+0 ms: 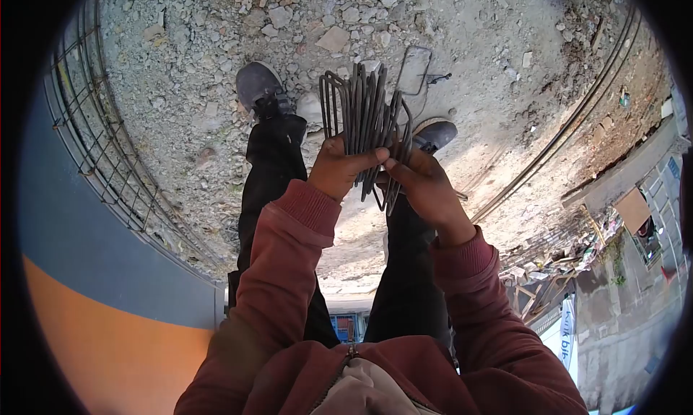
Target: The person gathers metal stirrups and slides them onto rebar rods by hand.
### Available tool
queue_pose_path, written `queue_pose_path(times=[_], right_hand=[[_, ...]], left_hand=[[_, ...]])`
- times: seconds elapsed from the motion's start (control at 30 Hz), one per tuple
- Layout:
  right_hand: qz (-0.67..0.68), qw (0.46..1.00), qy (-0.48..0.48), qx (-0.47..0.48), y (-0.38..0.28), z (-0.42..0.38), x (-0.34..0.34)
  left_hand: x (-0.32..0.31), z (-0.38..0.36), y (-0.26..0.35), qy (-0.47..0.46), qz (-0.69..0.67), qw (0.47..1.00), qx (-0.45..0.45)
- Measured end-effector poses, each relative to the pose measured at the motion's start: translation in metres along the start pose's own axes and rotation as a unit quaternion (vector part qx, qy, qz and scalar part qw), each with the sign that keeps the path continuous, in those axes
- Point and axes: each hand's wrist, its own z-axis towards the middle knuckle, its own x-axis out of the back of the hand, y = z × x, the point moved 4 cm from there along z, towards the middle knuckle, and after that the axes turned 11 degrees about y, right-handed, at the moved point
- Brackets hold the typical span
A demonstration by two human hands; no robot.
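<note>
A bundle of bent steel rebar stirrups (365, 115) is held up in front of my legs. My left hand (339, 166) is wrapped round the bundle's left side, with its thumb laid across the bars. At the right side, my right hand (424, 182) grips the stirrups near their lower ends, its thumb close to the left thumb. Part of the fingers of both hands is hidden behind the steel. Beyond the bundle, a single rectangular stirrup (416, 48) lies on the ground, beside a small dark object (439, 78) too small to name.
My shoes (258, 85) stand on rubble-strewn ground (180, 90). A tied rebar cage (94, 148) runs along the left, next to a grey and orange wall (86, 220). Long bars (556, 140) lie on the right, with debris (548, 260) and a concrete edge (621, 169) beyond.
</note>
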Motion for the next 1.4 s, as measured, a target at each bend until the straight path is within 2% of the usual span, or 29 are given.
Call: queue_pose_path(times=[0.07,0.17,0.2,0.27,0.3,0.4,0.43,0.53,0.57,0.67,0.7,0.8,0.83,0.87,0.93,1.03,1.13,1.17,1.27,1.3,1.4], right_hand=[[0.017,0.999,0.041,0.023,-0.001,-0.014,0.009],[-0.039,0.991,0.116,0.060,0.000,-0.039,0.023],[-0.122,0.974,0.136,0.136,-0.005,-0.051,0.024],[-0.284,0.902,0.168,0.280,-0.018,-0.081,0.019],[-0.345,0.881,0.167,0.277,-0.025,-0.095,0.019],[-0.539,0.753,0.165,0.338,-0.058,-0.146,0.016],[-0.545,0.749,0.151,0.345,-0.068,-0.163,0.015],[-0.458,0.816,0.168,0.310,-0.107,-0.221,0.009],[-0.463,0.821,0.200,0.270,-0.120,-0.238,0.006],[-0.326,0.837,0.220,0.381,-0.148,-0.279,0.006],[-0.224,0.876,0.186,0.385,-0.153,-0.290,0.003],[-0.074,0.888,0.106,0.441,-0.175,-0.333,-0.018],[-0.093,0.898,0.027,0.429,-0.171,-0.342,-0.030],[-0.055,0.927,-0.083,0.361,-0.155,-0.349,-0.045],[-0.011,0.947,-0.110,0.302,-0.126,-0.372,-0.066],[0.087,0.946,-0.179,0.257,-0.090,-0.384,-0.070],[0.129,0.942,-0.039,0.308,-0.079,-0.413,-0.053],[0.102,0.937,0.102,0.319,-0.069,-0.421,-0.044],[0.095,0.849,0.366,0.369,-0.015,-0.432,-0.020],[0.183,0.853,0.348,0.344,0.002,-0.447,-0.017],[0.273,0.877,0.230,0.322,0.037,-0.493,-0.019]], left_hand=[[-0.009,-0.004,-0.005,-0.019,0.042,0.998,-0.034],[-0.023,-0.017,-0.016,-0.063,0.024,0.998,-0.003],[-0.028,-0.024,-0.019,-0.078,0.020,0.997,0.006],[-0.039,-0.044,-0.025,-0.081,-0.032,0.996,0.031],[-0.043,-0.057,-0.026,-0.082,-0.059,0.994,0.042],[-0.052,-0.102,-0.017,-0.110,-0.093,0.988,0.056],[-0.056,-0.121,-0.009,-0.107,-0.119,0.985,0.062],[-0.068,-0.192,0.032,-0.159,-0.131,0.975,0.081],[-0.071,-0.218,0.048,-0.117,-0.107,0.985,0.073],[-0.069,-0.287,0.086,-0.115,-0.006,0.992,0.050],[-0.073,-0.311,0.102,-0.113,0.024,0.993,0.039],[-0.078,-0.373,0.127,-0.117,0.076,0.987,0.078],[-0.079,-0.391,0.132,-0.144,0.099,0.979,0.108],[-0.079,-0.407,0.135,-0.172,0.101,0.970,0.136],[-0.078,-0.436,0.135,-0.216,0.105,0.950,0.201],[-0.076,-0.461,0.114,-0.267,0.087,0.913,0.296],[-0.079,-0.474,0.102,-0.261,0.160,0.908,0.285],[-0.081,-0.478,0.096,-0.244,0.193,0.908,0.280],[-0.091,-0.486,0.081,-0.213,0.268,0.910,0.233],[-0.092,-0.487,0.071,-0.214,0.279,0.912,0.211],[-0.088,-0.498,0.030,-0.208,0.368,0.896,0.138]])
